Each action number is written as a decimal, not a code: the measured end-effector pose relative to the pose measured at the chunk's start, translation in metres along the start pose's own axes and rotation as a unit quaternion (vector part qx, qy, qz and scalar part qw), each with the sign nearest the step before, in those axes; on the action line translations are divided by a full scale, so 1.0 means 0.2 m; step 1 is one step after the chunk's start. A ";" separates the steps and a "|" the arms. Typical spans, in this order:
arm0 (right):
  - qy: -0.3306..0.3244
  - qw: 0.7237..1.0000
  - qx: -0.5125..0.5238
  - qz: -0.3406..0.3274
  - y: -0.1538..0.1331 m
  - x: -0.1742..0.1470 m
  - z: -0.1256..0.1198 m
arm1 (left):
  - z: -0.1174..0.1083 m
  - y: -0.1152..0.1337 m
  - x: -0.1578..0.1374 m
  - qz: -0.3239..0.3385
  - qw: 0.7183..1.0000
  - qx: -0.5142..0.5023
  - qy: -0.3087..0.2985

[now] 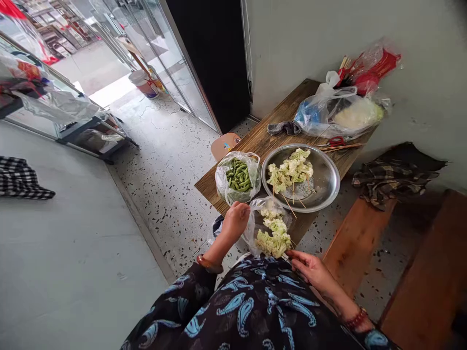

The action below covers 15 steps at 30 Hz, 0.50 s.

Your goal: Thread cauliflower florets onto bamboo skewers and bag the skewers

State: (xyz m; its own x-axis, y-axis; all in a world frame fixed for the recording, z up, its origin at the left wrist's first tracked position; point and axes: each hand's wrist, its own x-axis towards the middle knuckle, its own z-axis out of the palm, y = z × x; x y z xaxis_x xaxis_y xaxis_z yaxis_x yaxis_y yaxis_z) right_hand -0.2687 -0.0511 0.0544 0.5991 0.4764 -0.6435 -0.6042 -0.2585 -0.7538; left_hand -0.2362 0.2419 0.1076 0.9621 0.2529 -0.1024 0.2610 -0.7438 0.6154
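Note:
My left hand is closed on the rim of a clear plastic bag at the table's near end. Pale cauliflower florets show inside the bag. Low over its near side is a bunch of skewered cauliflower, and the fingertips of my right hand pinch at the stick ends there; the exact grip is partly hidden. Beyond lies a round steel tray with more cauliflower skewers, their sticks pointing toward me. Left of the tray stands a plastic bag of green bean pods.
Farther back on the wooden table are a grey cloth, red-handled scissors, loose sticks and a plastic bag with a cabbage-like vegetable. A brown stool stands behind the table. Wooden benches are at right.

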 end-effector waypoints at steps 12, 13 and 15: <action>0.034 0.997 0.062 -0.015 0.04 0.19 0.04 | -0.06 -0.12 -0.20 -0.081 0.996 0.037 -0.025; 0.036 0.997 0.060 -0.015 0.04 0.18 0.04 | -0.05 -0.15 -0.21 -0.107 0.993 0.008 -0.040; 0.037 0.998 0.056 -0.013 0.03 0.15 0.05 | -0.04 -0.19 -0.24 -0.143 0.986 -0.063 -0.057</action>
State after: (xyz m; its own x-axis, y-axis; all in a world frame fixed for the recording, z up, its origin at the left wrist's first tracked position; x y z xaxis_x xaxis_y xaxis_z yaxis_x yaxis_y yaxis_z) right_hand -0.2592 -0.0304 0.0309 0.6502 0.4174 -0.6348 -0.6397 -0.1501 -0.7538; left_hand -0.2934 0.2622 0.0957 0.8553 0.3640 -0.3688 0.5176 -0.5673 0.6405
